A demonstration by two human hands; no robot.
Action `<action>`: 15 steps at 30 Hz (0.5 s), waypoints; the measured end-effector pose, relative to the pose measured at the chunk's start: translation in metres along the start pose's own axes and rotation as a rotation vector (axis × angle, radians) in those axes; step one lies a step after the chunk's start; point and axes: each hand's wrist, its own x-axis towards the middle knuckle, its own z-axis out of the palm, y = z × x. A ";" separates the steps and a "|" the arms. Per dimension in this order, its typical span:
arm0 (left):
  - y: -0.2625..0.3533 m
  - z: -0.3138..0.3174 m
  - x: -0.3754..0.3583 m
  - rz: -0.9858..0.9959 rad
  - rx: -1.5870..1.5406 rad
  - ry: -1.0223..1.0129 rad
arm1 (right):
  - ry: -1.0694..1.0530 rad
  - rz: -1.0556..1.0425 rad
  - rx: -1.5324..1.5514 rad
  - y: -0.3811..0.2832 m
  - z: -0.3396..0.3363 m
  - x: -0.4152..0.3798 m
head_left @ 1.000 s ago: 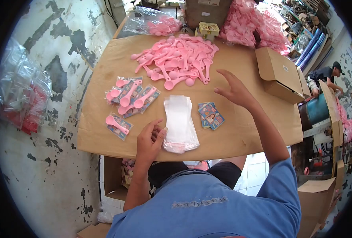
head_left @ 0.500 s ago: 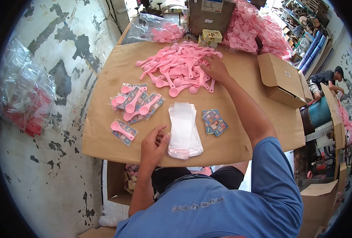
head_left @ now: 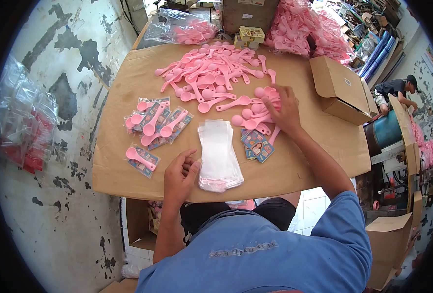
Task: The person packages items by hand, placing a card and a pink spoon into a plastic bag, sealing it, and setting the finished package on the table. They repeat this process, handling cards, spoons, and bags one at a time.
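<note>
My right hand (head_left: 287, 112) is cupped around a loose bunch of pink measuring spoons (head_left: 260, 113) at the right of the table, its fingers bent over them. This bunch partly overlaps the printed cards (head_left: 258, 146). Beside the left edge of a stack of clear plastic bags (head_left: 220, 158), my left hand (head_left: 181, 176) rests with fingers loosely curled and thumb apart, holding nothing. Further left lie several clear packets (head_left: 160, 124), each with a card and a pink spoon. A large heap of pink spoons (head_left: 204, 71) covers the far middle of the table.
The brown-covered table (head_left: 324, 151) carries an open cardboard box (head_left: 341, 93) at right. Small yellow boxes (head_left: 251, 35) and bagged pink spoons (head_left: 302, 29) stand at the back. Plastic bags (head_left: 26, 122) hang on the left wall. Another person (head_left: 394, 93) sits far right.
My right hand has moved from the heap toward me and to the right, dragging a bunch of spoons beside the cards. My left hand stays by the bags. The view has shifted slightly.
</note>
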 end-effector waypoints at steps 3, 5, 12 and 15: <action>-0.002 0.001 0.001 -0.011 -0.005 -0.002 | 0.047 0.003 0.142 0.010 -0.002 0.023; -0.002 0.001 0.001 -0.015 -0.010 -0.007 | -0.003 0.030 0.214 0.029 0.005 0.054; -0.008 0.002 0.000 -0.009 -0.041 -0.004 | -0.284 0.070 0.142 0.116 0.099 0.130; -0.015 0.003 0.000 -0.018 -0.089 0.002 | -0.459 0.106 0.032 0.093 0.093 0.142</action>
